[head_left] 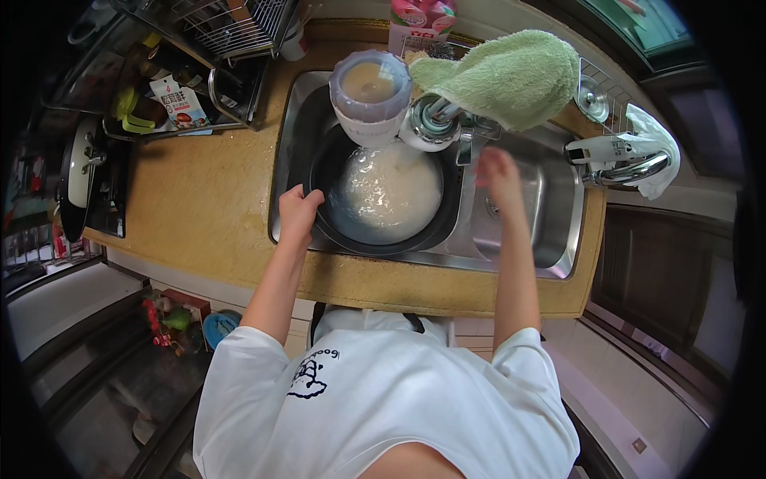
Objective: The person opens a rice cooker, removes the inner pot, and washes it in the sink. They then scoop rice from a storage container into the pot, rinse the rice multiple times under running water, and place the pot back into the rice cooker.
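My left hand (297, 209) grips the left rim of a dark round pan (452, 209) in the left sink basin (297, 120). Cloudy whitish water (389, 197) fills much of the pan, its surface rippled and shiny. Blurred by motion, my right hand (498, 173) is over the right basin (547, 197), just right of and below the faucet's metal lever (465, 148). Nothing shows in its fingers, which look apart. A faucet-mounted water filter (371, 99) overhangs the far side of the pan and hides part of it. Its chrome and white tap joint (431, 126) sits beside it.
A green towel (502, 78) drapes over the faucet. Behind stands a pink detergent bottle (422, 24). A second chrome spout (625, 170) with a white cloth (655, 149) is at right. Left on the counter (197, 197) are a seasoning rack (233, 126) and a lidded pan (81, 173).
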